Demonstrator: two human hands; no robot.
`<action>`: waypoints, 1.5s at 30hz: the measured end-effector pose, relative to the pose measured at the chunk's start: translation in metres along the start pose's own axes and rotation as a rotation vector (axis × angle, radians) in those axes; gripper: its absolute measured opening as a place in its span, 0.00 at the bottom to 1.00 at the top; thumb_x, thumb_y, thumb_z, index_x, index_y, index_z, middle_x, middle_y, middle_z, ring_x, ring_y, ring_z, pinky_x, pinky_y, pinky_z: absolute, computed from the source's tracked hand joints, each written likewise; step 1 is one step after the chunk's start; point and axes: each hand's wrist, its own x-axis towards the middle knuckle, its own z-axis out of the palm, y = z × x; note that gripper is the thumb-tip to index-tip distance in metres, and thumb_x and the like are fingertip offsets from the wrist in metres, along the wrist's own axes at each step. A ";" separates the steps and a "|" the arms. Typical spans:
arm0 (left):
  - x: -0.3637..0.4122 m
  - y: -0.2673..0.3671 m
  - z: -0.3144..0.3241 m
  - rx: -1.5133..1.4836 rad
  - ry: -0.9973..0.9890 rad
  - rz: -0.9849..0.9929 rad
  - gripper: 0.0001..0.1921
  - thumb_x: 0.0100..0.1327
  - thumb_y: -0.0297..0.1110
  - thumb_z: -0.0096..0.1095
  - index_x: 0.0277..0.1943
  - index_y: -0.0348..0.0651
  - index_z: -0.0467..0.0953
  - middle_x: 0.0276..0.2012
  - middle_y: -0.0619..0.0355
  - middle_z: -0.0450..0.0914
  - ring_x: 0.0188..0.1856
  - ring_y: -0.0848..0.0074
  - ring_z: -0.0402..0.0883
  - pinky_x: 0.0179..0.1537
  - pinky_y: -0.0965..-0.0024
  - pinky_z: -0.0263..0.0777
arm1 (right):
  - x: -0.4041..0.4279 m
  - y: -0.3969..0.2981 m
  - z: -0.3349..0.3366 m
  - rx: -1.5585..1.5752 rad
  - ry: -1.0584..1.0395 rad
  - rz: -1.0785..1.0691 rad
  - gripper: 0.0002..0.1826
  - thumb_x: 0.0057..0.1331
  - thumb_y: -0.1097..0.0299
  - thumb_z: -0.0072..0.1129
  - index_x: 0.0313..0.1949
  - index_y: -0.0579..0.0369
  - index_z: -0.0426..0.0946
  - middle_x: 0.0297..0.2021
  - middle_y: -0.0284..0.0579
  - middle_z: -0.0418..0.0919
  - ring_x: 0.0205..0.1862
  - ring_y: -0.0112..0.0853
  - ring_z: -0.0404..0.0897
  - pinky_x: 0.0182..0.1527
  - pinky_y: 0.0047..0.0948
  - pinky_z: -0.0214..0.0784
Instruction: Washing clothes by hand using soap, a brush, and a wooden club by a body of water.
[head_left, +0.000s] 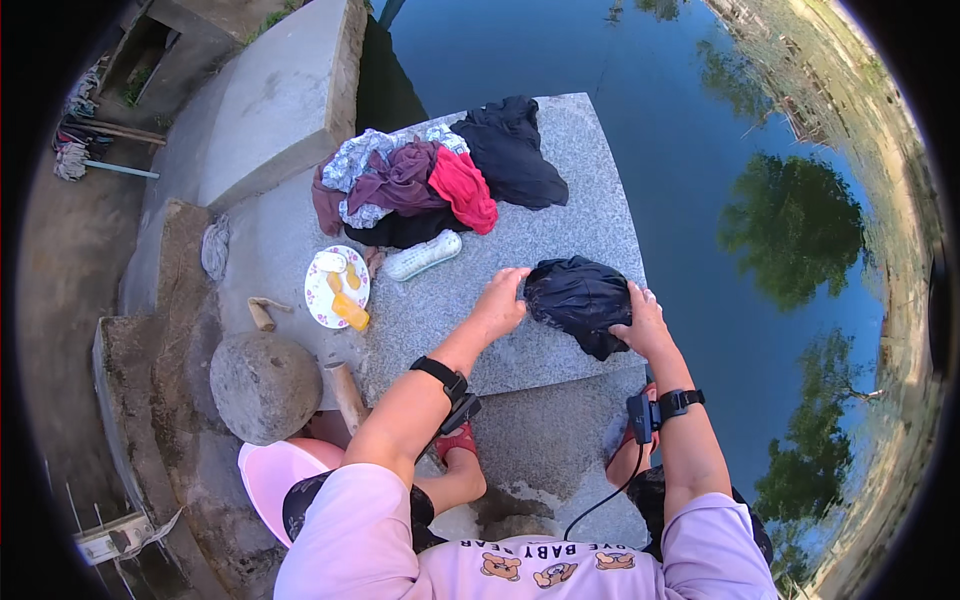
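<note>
A wet black garment (577, 304) lies bunched on the granite slab (487, 330), close to its right edge. My left hand (501, 304) is at the bundle's left side, fingertips at the cloth and thumb spread; whether it grips is unclear. On the other side, my right hand (645, 322) holds the cloth with its thumb over the edge. A white scrub brush (422, 256) rests bristles up beyond my left hand. Left of it, a floral plate (319, 304) carries yellow soap pieces (349, 310) and a white piece.
Piled clothes (401, 180) and a separate black garment (517, 154) occupy the slab's far part. Water (675, 225) borders the slab on the right. To my left are a round boulder (266, 386), a wooden stick (346, 394) and a pink basin (266, 480). A concrete block (277, 97) stands far left.
</note>
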 end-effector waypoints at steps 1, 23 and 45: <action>0.006 -0.005 0.004 -0.218 0.045 -0.113 0.30 0.60 0.33 0.66 0.65 0.42 0.65 0.61 0.43 0.69 0.64 0.57 0.68 0.64 0.61 0.63 | 0.005 0.000 0.003 0.003 -0.022 0.009 0.35 0.59 0.65 0.66 0.64 0.61 0.62 0.59 0.62 0.69 0.63 0.48 0.69 0.65 0.40 0.60; 0.024 0.043 0.076 0.245 0.205 0.202 0.12 0.59 0.40 0.58 0.39 0.41 0.73 0.40 0.53 0.77 0.43 0.60 0.74 0.46 0.57 0.65 | 0.018 -0.019 0.089 0.094 0.355 -0.197 0.11 0.60 0.66 0.53 0.41 0.55 0.73 0.42 0.49 0.76 0.45 0.45 0.75 0.50 0.47 0.61; 0.042 0.045 0.078 0.210 0.242 0.281 0.10 0.59 0.40 0.58 0.29 0.44 0.71 0.31 0.53 0.73 0.39 0.61 0.73 0.42 0.57 0.63 | 0.038 -0.022 0.096 0.213 0.474 -0.004 0.05 0.63 0.69 0.52 0.36 0.54 0.74 0.40 0.48 0.77 0.45 0.45 0.72 0.48 0.46 0.59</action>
